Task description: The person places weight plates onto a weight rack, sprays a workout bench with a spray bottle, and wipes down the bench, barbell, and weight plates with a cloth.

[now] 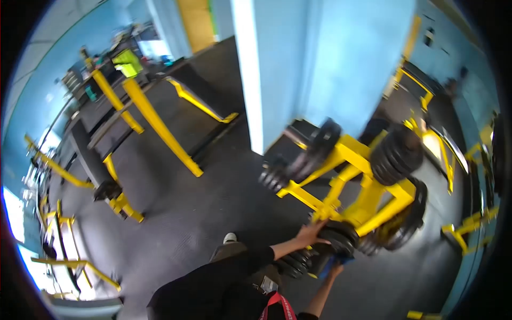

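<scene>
The yellow weight rack [368,208] stands beside the blue pillar [277,80]. Its stack of black plates [341,240] sits at the rack's near end. Steady the stack with the left hand [311,234] — fingers spread wide against its edge — and keep the fingers clear of gaps between plates. Support the blue item [345,261] from beneath with the right hand [336,270]. Whether that hand grips it cannot be told: its fingers are largely hidden. Motion blur obscures the item's type — possibly cloth — and the plate markings.
</scene>
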### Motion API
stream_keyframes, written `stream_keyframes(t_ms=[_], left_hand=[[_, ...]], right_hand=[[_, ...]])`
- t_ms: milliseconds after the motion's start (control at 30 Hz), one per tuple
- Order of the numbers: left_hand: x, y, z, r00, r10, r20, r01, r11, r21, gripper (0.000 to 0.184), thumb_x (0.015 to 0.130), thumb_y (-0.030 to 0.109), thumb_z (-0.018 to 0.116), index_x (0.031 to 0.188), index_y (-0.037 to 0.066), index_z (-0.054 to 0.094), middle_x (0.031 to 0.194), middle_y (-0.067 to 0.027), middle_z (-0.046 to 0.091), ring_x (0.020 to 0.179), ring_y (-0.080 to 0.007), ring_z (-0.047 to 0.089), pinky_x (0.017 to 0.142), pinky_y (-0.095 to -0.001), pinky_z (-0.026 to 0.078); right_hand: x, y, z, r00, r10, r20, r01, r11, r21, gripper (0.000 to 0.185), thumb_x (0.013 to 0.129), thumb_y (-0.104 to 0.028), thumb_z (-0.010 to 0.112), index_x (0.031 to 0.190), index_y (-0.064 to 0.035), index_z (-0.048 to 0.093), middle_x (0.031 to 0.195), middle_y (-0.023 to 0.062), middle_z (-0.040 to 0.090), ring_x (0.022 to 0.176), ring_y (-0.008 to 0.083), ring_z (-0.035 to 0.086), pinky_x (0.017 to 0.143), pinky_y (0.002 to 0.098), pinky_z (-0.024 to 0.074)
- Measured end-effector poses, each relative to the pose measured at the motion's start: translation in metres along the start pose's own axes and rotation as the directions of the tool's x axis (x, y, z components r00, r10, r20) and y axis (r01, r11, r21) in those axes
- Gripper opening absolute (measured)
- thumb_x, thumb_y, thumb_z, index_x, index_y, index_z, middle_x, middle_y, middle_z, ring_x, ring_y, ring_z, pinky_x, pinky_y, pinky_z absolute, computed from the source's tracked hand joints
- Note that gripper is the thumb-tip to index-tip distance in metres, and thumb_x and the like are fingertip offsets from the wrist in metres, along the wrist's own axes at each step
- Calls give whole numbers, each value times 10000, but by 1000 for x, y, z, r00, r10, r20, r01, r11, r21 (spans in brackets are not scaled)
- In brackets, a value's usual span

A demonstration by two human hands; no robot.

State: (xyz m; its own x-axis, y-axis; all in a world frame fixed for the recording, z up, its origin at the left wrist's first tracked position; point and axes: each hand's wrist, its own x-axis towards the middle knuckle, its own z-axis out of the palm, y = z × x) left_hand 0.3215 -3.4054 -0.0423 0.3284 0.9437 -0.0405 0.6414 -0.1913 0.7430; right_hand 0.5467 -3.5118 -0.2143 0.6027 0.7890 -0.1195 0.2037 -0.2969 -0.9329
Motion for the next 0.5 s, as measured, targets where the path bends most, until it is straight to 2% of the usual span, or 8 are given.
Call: stream_keyframes(t_ms=[33, 100, 133, 200, 267, 333, 400, 500], left_hand=[[-3, 6, -10, 998, -36, 53, 32, 997, 76, 960, 644, 628, 591, 1381, 181, 168, 1314, -223, 306, 1194, -384, 356, 902, -524, 348], [-15, 0, -15, 999, 35, 32, -34, 999, -35, 945, 691, 595, 575, 1395, 203, 80, 1355, -219, 240, 1190, -426, 336, 920, -589, 291], [-27, -7, -17, 993, 103, -62, -105, 994, -29, 929, 716, 588, 553, 1396, 195, 57, 1368, -214, 224, 1190, -414, 342, 932, -585, 282], [-53, -28, -26, 998, 67, -8, -67, 997, 23, 889, 749, 577, 525, 1397, 181, 63, 1367, -213, 234, 1189, -394, 352, 938, -552, 298], [-93, -69, -36, 1000, 3, 25, -1, 997, -77, 897, 750, 582, 519, 1394, 149, 69, 1320, -239, 299, 1186, -402, 352, 968, -500, 285], [-143, -119, -50, 993, -114, 38, 119, 979, -168, 884, 764, 590, 497, 1393, 146, 62, 1292, -234, 343, 1141, -401, 401, 945, -453, 337], [-197, -170, -77, 927, -297, 228, 335, 929, -156, 857, 767, 609, 480, 1380, 113, 146, 1237, -236, 409, 1094, -401, 444, 907, -425, 384], [-278, -247, -114, 896, -364, 255, 382, 924, -22, 821, 758, 622, 484, 1330, 66, 288, 1203, -226, 448, 1085, -378, 464, 889, -416, 404]], right_hand=[[1, 2, -14, 986, 92, 142, -106, 990, 94, 450, 835, -377, 509, 1019, 29, 570, 957, 71, 594, 822, 170, 532, 700, 290, 445], [-30, -33, -14, 996, 70, 60, -88, 926, 367, 469, 866, -360, 476, 1132, 26, 501, 1094, 105, 544, 951, 166, 511, 828, 305, 426], [-43, -47, -14, 998, 54, 9, -54, 921, 385, 467, 866, -356, 477, 1132, 27, 500, 1096, 107, 543, 955, 170, 510, 832, 308, 423], [-75, -62, -8, 1000, 15, -26, -6, 949, 314, 462, 865, -346, 477, 1132, 30, 497, 1100, 112, 541, 961, 178, 509, 839, 314, 419], [-106, -78, 12, 1000, -20, 9, 17, 970, 241, 457, 864, -336, 478, 1133, 33, 495, 1105, 116, 539, 967, 187, 508, 847, 320, 414], [-139, -92, 46, 993, -36, 110, 15, 981, 194, 452, 863, -327, 478, 1134, 35, 493, 1109, 121, 538, 973, 195, 507, 854, 326, 409], [-170, -107, 89, 968, -21, 249, -26, 983, 183, 447, 862, -317, 479, 1134, 38, 491, 1113, 125, 536, 980, 204, 506, 862, 332, 404], [-220, -121, 149, 887, 43, 460, -146, 971, 191, 440, 861, -302, 480, 1135, 42, 488, 1120, 132, 533, 989, 216, 504, 873, 341, 397]])
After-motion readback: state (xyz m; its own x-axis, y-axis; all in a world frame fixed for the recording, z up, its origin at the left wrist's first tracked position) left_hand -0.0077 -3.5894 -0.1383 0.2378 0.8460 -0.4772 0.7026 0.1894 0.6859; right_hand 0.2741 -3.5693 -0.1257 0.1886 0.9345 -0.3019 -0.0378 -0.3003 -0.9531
